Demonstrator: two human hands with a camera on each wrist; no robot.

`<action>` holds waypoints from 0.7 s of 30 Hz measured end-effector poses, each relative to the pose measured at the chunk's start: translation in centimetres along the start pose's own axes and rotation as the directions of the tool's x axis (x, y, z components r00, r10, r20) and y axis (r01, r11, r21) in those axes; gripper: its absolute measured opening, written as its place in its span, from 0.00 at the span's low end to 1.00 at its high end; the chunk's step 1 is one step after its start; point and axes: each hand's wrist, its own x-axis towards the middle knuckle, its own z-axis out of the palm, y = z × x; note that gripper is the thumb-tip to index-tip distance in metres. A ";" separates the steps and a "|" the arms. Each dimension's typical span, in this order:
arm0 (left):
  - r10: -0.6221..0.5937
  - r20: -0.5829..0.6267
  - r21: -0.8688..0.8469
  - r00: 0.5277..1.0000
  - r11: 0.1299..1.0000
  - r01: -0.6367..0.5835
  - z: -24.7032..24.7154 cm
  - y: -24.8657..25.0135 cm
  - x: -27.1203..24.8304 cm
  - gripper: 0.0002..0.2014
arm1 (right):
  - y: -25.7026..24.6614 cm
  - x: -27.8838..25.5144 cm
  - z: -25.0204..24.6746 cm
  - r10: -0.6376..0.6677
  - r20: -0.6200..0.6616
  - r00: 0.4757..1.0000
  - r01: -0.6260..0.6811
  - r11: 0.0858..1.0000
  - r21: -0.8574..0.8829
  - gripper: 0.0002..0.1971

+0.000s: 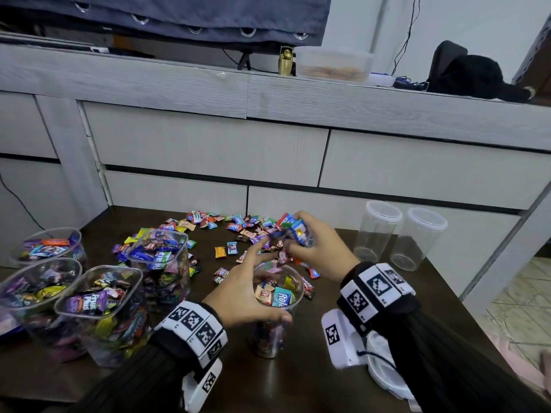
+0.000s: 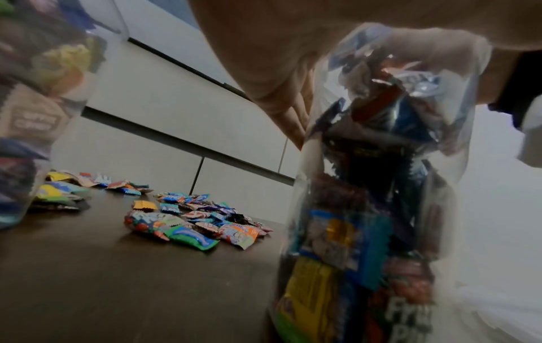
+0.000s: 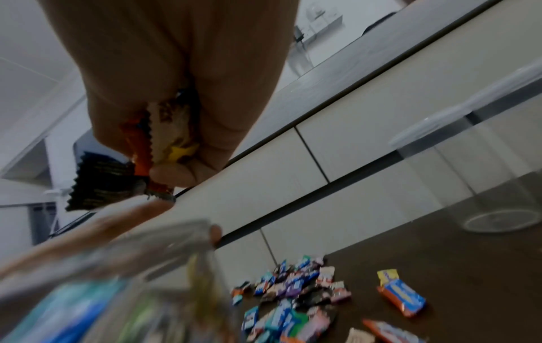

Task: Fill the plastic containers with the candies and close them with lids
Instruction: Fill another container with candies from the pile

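Dark brown table (image 1: 298, 380) is standing against pale drawer fronts (image 1: 208, 150), carrying everything. Along its left edge four filled containers (image 1: 101, 308) are sitting lidless. Right of them, near the front edge, the left hand (image 1: 241, 293) is curling thumb and fingers round an upright tumbler (image 1: 275, 308), already well stocked with sweets. Loose candies (image 1: 238, 231) are lying scattered toward the back edge. Directly above and slightly behind the tumbler's open mouth, the right hand (image 1: 316, 248) is clutching a bunch of wrapped candies (image 1: 298, 232), so the drop is probably going straight down. By the right edge two lidded empty jars (image 1: 399, 234) are waiting, and a white lid (image 1: 387, 374) is lying near the front right corner.
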 end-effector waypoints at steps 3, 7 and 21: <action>-0.030 -0.034 -0.026 0.999 0.999 0.029 0.1 -0.5 0.1 0.70 | -0.5 -1.1 1.7 0.008 0.087 0.996 -0.008 1.000 -0.003 0.15; -0.055 -0.047 0.036 0.997 0.998 0.057 0.0 -0.6 0.2 0.68 | -0.3 -1.8 2.7 -0.057 0.132 0.990 0.071 0.993 -0.100 0.15; 0.008 -0.060 0.030 0.998 1.000 -0.006 -0.2 0.0 0.9 0.57 | 0.5 -2.0 3.1 -0.133 0.144 0.981 0.134 0.991 0.000 0.24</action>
